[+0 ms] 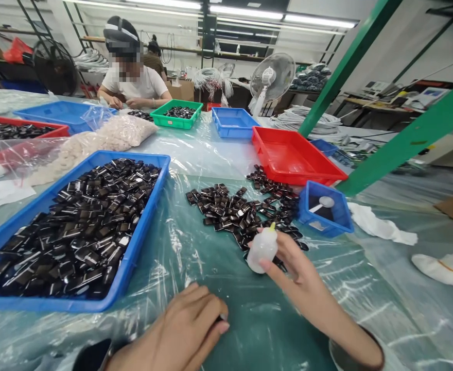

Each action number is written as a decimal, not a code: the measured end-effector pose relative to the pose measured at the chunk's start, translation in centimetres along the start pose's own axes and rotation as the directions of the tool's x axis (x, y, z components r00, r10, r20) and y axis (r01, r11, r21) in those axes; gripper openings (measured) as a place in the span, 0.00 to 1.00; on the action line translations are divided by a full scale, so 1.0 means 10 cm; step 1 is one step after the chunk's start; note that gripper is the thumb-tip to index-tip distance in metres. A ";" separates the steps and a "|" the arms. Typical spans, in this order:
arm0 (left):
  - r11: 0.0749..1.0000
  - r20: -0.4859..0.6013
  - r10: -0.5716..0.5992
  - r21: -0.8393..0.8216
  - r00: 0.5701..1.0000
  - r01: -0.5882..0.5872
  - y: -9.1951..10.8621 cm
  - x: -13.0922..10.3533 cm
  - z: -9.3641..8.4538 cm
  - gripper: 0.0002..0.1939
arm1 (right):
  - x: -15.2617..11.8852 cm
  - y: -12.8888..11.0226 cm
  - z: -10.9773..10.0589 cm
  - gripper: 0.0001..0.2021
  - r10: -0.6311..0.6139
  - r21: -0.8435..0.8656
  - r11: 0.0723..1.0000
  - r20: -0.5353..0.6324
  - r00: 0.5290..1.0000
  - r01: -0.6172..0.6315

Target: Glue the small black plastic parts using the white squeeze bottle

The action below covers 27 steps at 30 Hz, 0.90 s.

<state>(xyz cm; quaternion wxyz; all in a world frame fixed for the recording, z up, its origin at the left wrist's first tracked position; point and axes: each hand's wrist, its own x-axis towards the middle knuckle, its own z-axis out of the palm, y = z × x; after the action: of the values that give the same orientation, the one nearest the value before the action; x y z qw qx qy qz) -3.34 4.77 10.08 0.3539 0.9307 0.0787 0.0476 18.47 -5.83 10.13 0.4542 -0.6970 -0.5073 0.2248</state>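
My right hand is wrapped round a small white squeeze bottle with a yellow tip, held upright over the table. Behind the bottle spreads a loose pile of shiny black plastic pieces. Closer to me, my left hand is closed, knuckles up, low over the green table. A bit of a small dark piece shows between its thumb and fingers; the rest is hidden by the hand. To the left stands a long blue tray heaped with similar black pieces.
A red tray and a small blue bin with a white spoon stand at right. White gloves lie beside them. A green post rises there. Across the table a person sits by a green tray.
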 end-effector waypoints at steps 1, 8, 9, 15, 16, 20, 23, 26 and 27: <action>1.000 0.002 0.002 -0.002 1.000 -0.002 0.00 0.01 -0.01 0.07 | 0.00 -0.03 -0.02 0.18 0.007 0.052 0.999 -0.018 1.000 -0.007; 0.994 -0.074 -0.086 -0.079 0.994 0.080 0.02 0.04 -0.01 0.09 | -0.16 -0.03 0.03 0.19 0.119 0.362 0.919 0.117 0.986 -0.154; 0.994 -0.117 -0.082 -0.077 0.990 0.073 0.00 0.03 0.01 0.10 | -0.19 0.00 0.07 0.19 0.128 0.354 0.916 0.182 0.975 -0.186; 0.998 -0.285 -0.039 -0.064 0.958 0.022 -0.09 0.01 0.16 0.14 | -0.31 0.09 0.19 0.20 0.143 0.191 0.960 0.293 0.945 -0.204; 0.996 -0.288 -0.058 -0.077 0.956 0.038 -0.10 0.01 0.16 0.14 | -0.32 0.09 0.20 0.20 0.135 0.173 0.967 0.280 0.951 -0.188; 0.992 -0.303 -0.069 -0.121 0.950 0.034 -0.12 0.02 0.22 0.13 | -0.26 0.02 0.30 0.17 0.014 0.168 0.984 0.226 0.974 -0.054; 0.996 -0.323 0.035 -0.066 0.946 -0.059 -0.18 0.02 0.30 0.13 | -0.10 -0.09 0.45 0.19 -0.055 0.167 0.985 0.115 0.992 0.036; 0.995 -0.245 0.097 0.033 0.965 -0.092 -0.24 0.02 0.36 0.12 | 0.14 -0.17 0.60 0.17 -0.087 0.096 0.992 0.049 0.995 0.082; 0.993 -0.220 0.110 0.057 0.969 -0.100 -0.25 0.01 0.36 0.12 | 0.22 -0.18 0.65 0.17 -0.098 0.063 0.993 0.031 0.995 0.096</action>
<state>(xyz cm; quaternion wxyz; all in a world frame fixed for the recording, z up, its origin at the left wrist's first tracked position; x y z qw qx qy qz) -2.97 4.30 5.68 0.3186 0.9302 0.0696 0.1682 13.37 -1.12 8.87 0.4768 -0.6534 -0.5412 0.2299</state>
